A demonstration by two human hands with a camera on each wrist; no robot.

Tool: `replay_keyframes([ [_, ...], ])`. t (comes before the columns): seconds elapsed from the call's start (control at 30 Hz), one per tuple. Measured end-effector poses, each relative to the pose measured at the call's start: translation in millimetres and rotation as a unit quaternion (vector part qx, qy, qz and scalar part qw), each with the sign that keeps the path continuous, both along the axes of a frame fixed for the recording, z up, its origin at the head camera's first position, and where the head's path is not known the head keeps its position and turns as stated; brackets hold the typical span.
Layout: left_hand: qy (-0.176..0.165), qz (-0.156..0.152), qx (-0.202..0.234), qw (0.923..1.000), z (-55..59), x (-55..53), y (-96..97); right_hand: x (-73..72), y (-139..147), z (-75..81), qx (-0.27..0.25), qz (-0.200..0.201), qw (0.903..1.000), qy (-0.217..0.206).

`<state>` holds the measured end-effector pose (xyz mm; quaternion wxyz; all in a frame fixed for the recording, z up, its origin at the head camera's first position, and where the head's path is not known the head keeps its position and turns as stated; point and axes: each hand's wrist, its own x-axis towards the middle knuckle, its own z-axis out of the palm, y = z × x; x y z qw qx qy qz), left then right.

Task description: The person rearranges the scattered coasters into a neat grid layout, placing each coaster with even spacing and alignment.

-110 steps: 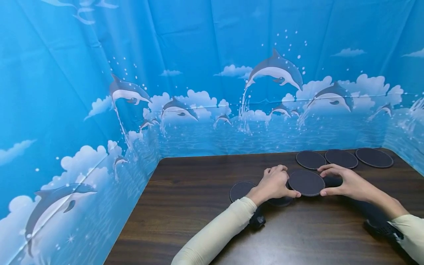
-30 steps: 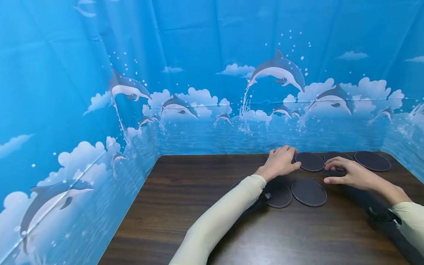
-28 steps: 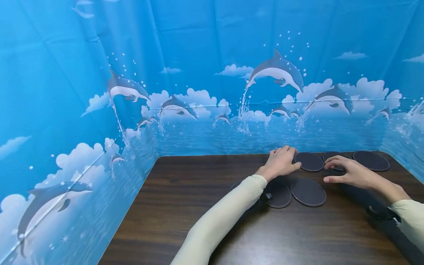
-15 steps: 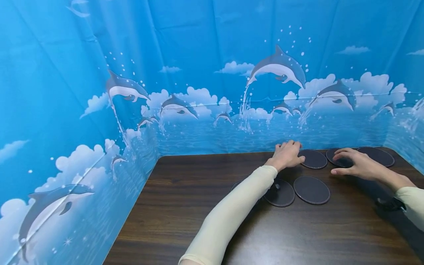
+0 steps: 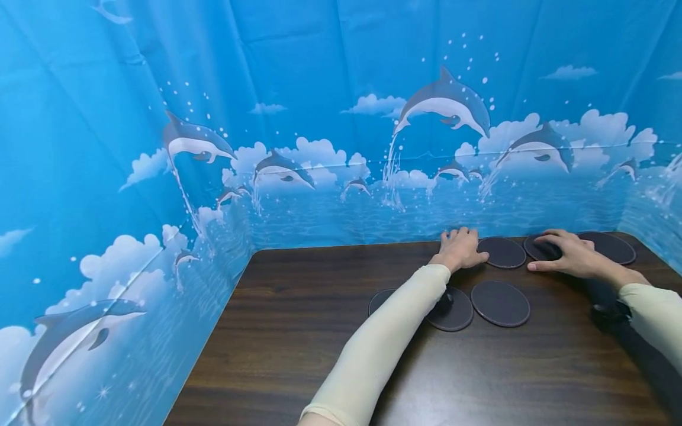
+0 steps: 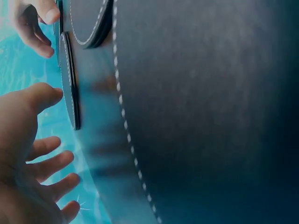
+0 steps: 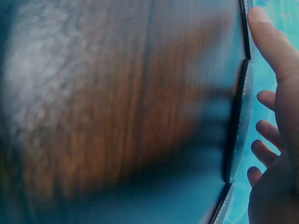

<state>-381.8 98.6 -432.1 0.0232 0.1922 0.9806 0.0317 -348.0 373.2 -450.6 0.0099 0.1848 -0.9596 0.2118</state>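
My left hand [image 5: 459, 247] is at the back edge of the table, fingers spread. Its thumb points at the left rim of a dark round coaster [image 5: 502, 252] with pale stitching. Over a second back-row coaster [image 5: 537, 247] hovers my right hand [image 5: 572, 254], thumb apart from loosely bent fingers, holding nothing. A third coaster [image 5: 613, 247] lies partly behind that hand. In the left wrist view the thumb tip overlaps a coaster's edge [image 6: 70, 84]. The right wrist view has the right thumb [image 7: 264, 32] beside stitched coaster edges [image 7: 239, 121].
A front row of coasters lies nearer me: one at the right [image 5: 501, 303], one in the middle [image 5: 453, 310] partly under my left forearm, one at the left [image 5: 379, 300] mostly hidden by the sleeve. A blue dolphin-print curtain [image 5: 341, 213] borders the brown wooden table [image 5: 298, 296].
The coaster held between both hands earlier now lies at the right of the front row. Both hands have moved back to the rear row, the right hand shifting over its middle coaster.
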Motion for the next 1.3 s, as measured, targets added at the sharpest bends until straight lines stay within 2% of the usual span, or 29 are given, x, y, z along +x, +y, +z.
replay_keyframes([
  [0.13,-0.027,-0.008,-0.009,0.9996,-2.7,-0.3,0.9,-3.4,-3,-1.6,0.015,-0.003,0.9999,-0.007],
  [0.4,-0.065,-0.026,-0.026,0.9973,3.3,-0.3,1.7,-9.8,-11,3.7,0.037,0.004,0.9993,-0.010],
  [0.77,-0.063,-0.009,-0.038,0.9972,0.4,0.7,7.8,-20.8,-15,12.0,0.059,0.002,0.9973,-0.044],
  [0.97,-0.050,0.003,-0.033,0.9982,-0.7,-0.8,10.4,-25.1,-14,12.1,0.041,-0.006,0.9973,-0.061],
  [1.3,-0.059,0.015,-0.024,0.9979,-0.4,2.8,14.0,-25.0,-14,11.5,0.033,0.001,0.9963,-0.079],
])
